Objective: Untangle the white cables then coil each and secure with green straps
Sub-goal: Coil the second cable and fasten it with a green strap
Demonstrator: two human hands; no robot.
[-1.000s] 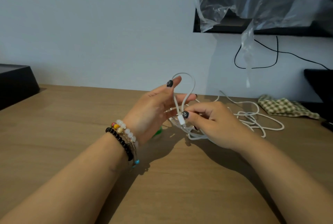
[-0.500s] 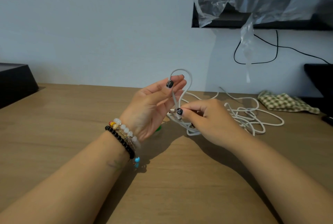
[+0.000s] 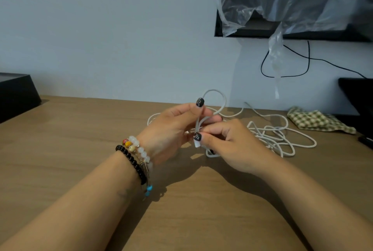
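Coiling step, by my read. Left hand (image 3: pixel 171 129) holds a raised loop of white cable (image 3: pixel 219 99); right hand (image 3: pixel 228 141) pinches its plug end (image 3: pixel 196 144), hands touching. Remaining tangle (image 3: pixel 282 135) lies on the desk (image 3: pixel 80 129). Next: wind more turns; no strap visible.

White cables (image 3: pixel 270 135), brown wood-grain table (image 3: pixel 80 129), green-and-cream checked cloth (image 3: pixel 314 119), black bead bracelet (image 3: pixel 131 162), black nails, pale blue-grey wall (image 3: pixel 101 28).
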